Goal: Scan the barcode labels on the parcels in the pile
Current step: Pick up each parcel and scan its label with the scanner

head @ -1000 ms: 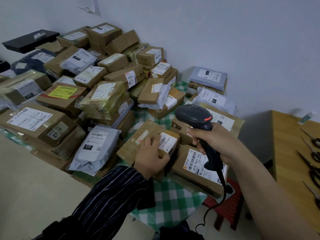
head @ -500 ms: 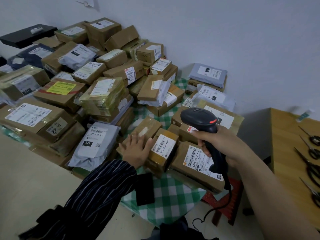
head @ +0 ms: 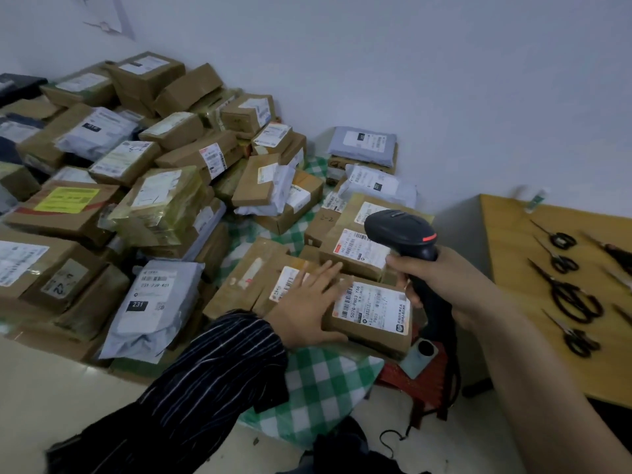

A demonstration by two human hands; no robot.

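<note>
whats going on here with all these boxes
A person is scanning parcels. The right-hand grip holds a black barcode scanner above the boxes. The left-hand grip lies flat, fingers straight, against a brown box with a white label at the near edge of the pile, over the checked cloth.

The pile of parcels (head: 164, 186) takes up the whole left and middle, stacked back against the wall (head: 410, 63), all sitting on a cloth (head: 318, 381). At the pile's front right corner is a flat box (head: 372, 313), with the left hand (head: 307, 309) laid on its left end. The right hand (head: 441, 282) has the scanner (head: 400, 234) just above and right of that box. Further right there's a table (head: 513, 268) with scissors (head: 574, 302) lying on it.
</note>
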